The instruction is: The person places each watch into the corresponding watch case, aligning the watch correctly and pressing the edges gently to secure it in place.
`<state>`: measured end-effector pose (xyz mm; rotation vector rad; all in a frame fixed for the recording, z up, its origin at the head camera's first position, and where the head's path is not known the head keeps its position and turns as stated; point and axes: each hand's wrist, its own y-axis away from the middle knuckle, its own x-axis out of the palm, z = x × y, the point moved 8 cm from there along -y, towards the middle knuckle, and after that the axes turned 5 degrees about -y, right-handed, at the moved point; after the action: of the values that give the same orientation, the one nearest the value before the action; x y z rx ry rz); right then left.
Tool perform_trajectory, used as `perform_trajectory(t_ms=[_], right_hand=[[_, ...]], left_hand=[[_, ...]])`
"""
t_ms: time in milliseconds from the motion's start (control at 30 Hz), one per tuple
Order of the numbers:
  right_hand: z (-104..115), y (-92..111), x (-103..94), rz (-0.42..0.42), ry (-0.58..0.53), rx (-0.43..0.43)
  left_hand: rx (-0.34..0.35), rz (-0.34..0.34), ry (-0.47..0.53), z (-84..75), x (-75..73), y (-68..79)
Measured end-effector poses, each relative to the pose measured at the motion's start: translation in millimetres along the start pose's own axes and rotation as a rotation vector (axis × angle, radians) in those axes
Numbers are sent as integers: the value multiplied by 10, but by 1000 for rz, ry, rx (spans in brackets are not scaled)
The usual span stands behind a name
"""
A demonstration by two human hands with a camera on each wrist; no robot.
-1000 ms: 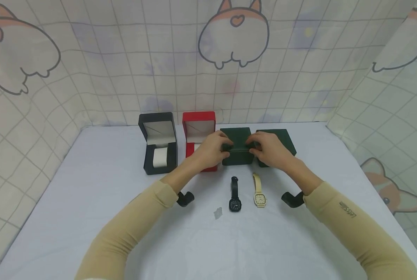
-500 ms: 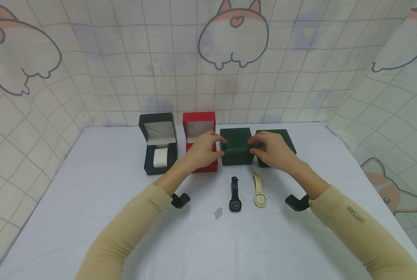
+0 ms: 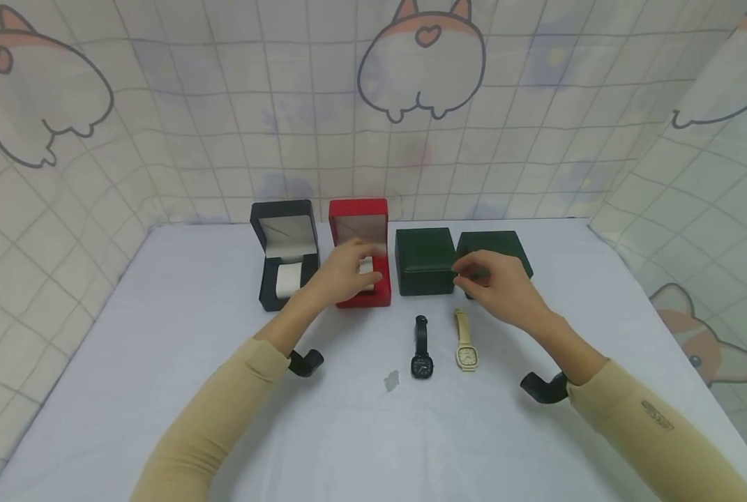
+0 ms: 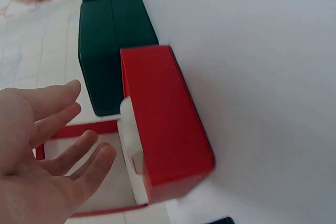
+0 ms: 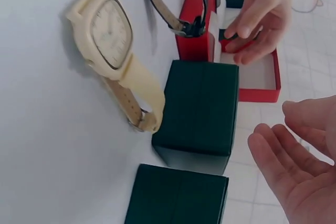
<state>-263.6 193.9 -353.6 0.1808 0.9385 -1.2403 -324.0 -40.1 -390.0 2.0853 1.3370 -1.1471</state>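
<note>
My left hand [image 3: 343,273] hovers over the open red watch box [image 3: 381,279], fingers loosely bent and holding nothing. In the left wrist view its fingers are spread beside the box's white cushion [image 4: 131,145]. My right hand [image 3: 501,284] is in front of the rightmost green box [image 3: 495,242], its fingers apart from the boxes in the right wrist view. Between the hands stands another green box [image 3: 425,259], lid down. A black watch [image 3: 421,359] and a cream watch [image 3: 466,352] lie in front of the boxes.
A black watch box [image 3: 282,268] stands open at the left of the row, with a white cushion inside. A small grey patch [image 3: 391,381] is on the white table [image 3: 373,446]. A patterned cloth [image 3: 222,104] hangs behind.
My left hand has moved left, away from the middle green box to over the red box. The right hand has drawn slightly right and back from it. The boxes and watches have stayed put.
</note>
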Motion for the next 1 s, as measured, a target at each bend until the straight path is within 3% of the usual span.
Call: perform_trajectory(t_ms=[133, 400, 867, 1000], right_hand=[[-27, 102, 12, -11, -2, 13], [-155, 294, 91, 19, -22, 70], [-482, 554, 305, 177, -76, 283], [-531, 594, 348, 215, -111, 306]], left_hand=[[11, -17, 13, 85, -74, 60], [-12, -19, -85, 204, -114, 129], [-32, 84, -237, 295, -18, 83], [-37, 106, -255, 326, -1, 62]])
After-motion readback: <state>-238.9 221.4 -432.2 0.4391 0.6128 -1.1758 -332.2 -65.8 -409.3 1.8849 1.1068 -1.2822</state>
